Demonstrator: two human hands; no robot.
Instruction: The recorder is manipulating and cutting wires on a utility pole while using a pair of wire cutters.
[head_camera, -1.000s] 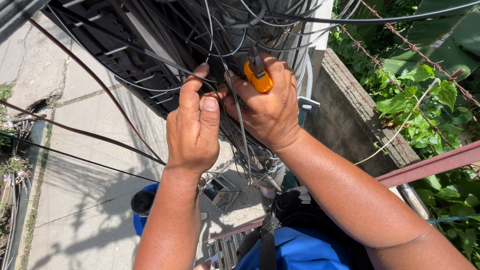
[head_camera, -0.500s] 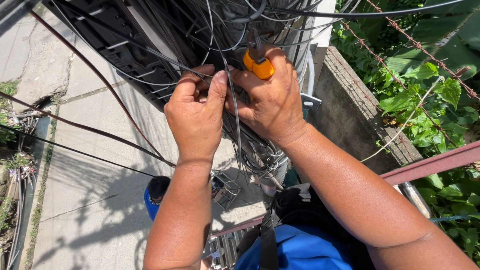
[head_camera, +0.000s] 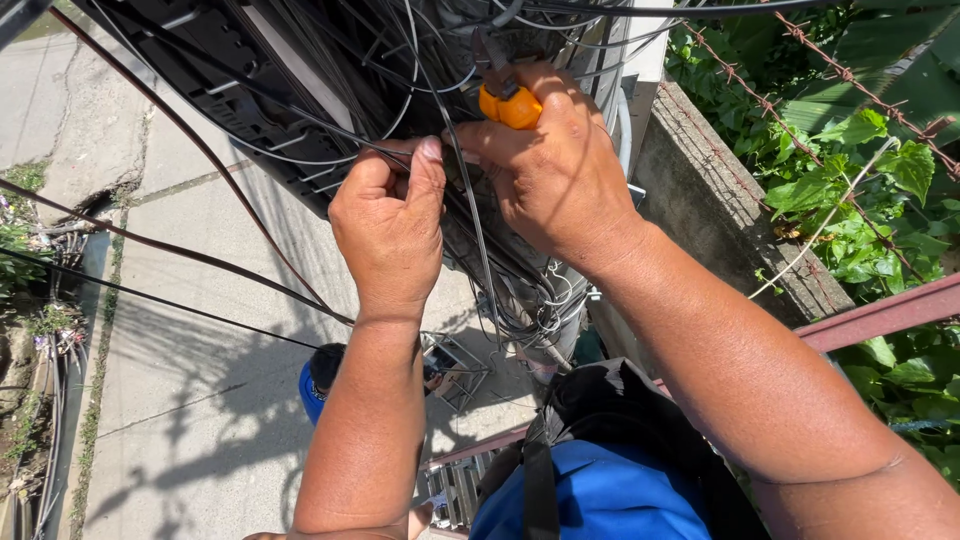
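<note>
Left hand (head_camera: 392, 232) pinches thin cable (head_camera: 470, 225); right hand (head_camera: 545, 170) clasps orange-handled pliers (head_camera: 510, 100) beside tangled wires (head_camera: 330, 80).

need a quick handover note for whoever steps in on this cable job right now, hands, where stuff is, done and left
Left hand: pinching a thin cable at the tangled bundle on the pole.
Right hand: gripping an orange-handled tool, its tip buried among the wires, fingertips meeting the left hand.
Around: black junction box up left; a person in blue on the pavement far below.
Done: nothing visibly cut or freed.
Left: cannot tell; the wires hide the work point.
</note>
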